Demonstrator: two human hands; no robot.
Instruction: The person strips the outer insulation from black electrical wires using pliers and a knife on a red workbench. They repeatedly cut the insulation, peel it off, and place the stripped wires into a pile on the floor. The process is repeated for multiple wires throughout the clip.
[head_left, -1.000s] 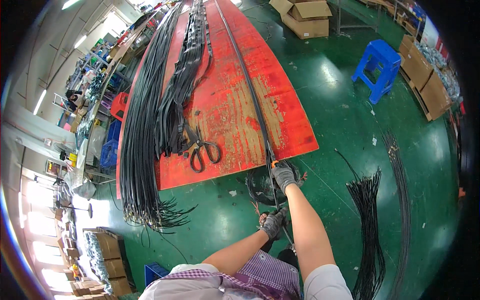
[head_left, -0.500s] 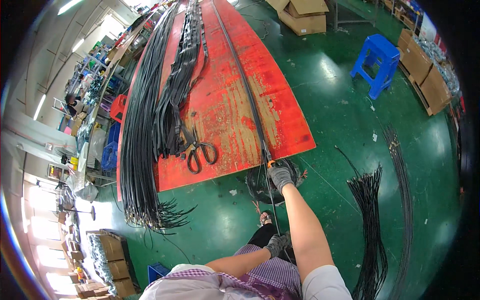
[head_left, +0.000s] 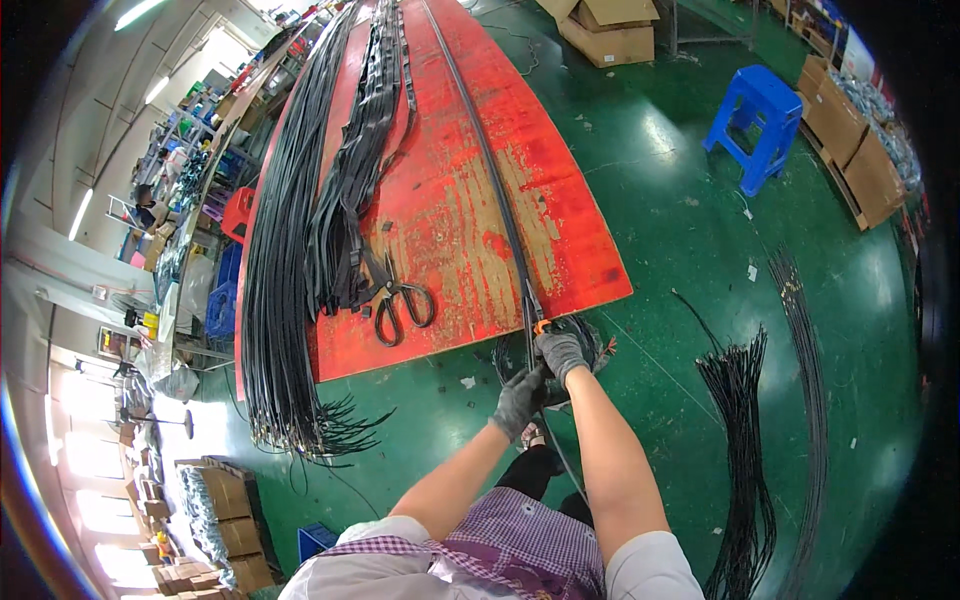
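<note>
A long black strip, seemingly a sleeve or cable bundle, runs down the red table to its near edge. There my right hand, in a grey glove, is closed around the strip's near end, beside a small orange piece that I cannot make out. Just left of it and lower, my gloved left hand is closed on a thin black cable that hangs down toward my legs. The fingertips of both hands are partly hidden. Behind them a black cable coil sits below the table edge.
Black scissors lie on the table beside black webbing and a thick bundle of black cables. More cable bundles lie on the green floor at right. A blue stool and cardboard boxes stand farther off.
My left hand has moved from low by my waist up and forward, along the cable, to just beside my right hand. The right hand stays at the table edge.
</note>
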